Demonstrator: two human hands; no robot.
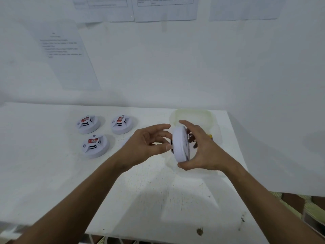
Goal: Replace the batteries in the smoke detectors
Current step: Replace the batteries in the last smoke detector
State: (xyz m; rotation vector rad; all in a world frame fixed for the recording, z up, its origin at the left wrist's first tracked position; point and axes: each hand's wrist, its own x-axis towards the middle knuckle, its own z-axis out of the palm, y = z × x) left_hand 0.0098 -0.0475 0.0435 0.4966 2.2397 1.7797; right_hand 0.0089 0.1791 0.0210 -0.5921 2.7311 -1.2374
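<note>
A round white smoke detector (179, 143) is held on edge above the table, and my right hand (202, 148) grips its rim between fingers on top and thumb below. My left hand (149, 143) is at its left face, fingers spread and loosely bent, the thumb tip touching the detector. Three more white smoke detectors lie on the white table (52, 173) at the left: one far left (88, 124), one beside it (122, 124), one nearer (95, 146). Each carries a red label.
A translucent plastic tub (193, 115) stands behind my hands at the table's far right, with dark and yellow items partly hidden inside. Printed sheets (66, 55) hang on the white wall. The table's right edge (246, 164) drops to a floor.
</note>
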